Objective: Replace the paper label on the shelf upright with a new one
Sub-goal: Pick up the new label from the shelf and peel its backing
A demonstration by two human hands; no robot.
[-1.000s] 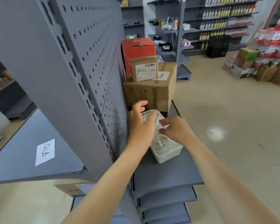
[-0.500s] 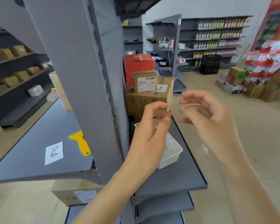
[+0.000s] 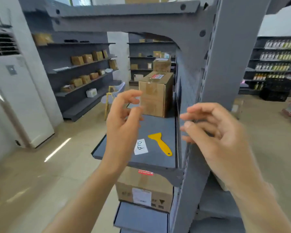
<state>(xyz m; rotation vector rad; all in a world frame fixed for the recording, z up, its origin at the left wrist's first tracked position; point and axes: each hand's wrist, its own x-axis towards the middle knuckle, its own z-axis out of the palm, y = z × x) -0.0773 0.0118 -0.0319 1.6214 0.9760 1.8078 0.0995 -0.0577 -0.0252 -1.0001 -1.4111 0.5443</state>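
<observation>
Head view: your left hand point(image 3: 123, 121) and right hand point(image 3: 220, 132) hovered apart, fingers loosely curled, gripping nothing I could make out. The paper label point(image 3: 141, 147) lay flat on the grey shelf point(image 3: 158, 158), just beside the yellow scraper point(image 3: 160, 143), left of the shelf upright point(image 3: 225, 64).

A shop floor or stockroom lined with grey metal shelving.

The nearest landmark is a grey shelf upright point(image 3: 225, 68) with slotted holes; a grey shelf point(image 3: 158, 125) juts from its left side, carrying a taped cardboard box point(image 3: 155, 94). Left of the upright, across the pale tiled floor point(image 3: 40, 174), wall racks point(image 3: 84, 73) hold more brown cartons. Right of it and farther back, shelves of bottles point(image 3: 279, 56) stand in rows, with a dark crate point(image 3: 275, 90) below. Far left of it stands a white floor-standing air conditioner point(image 3: 15, 98).
</observation>
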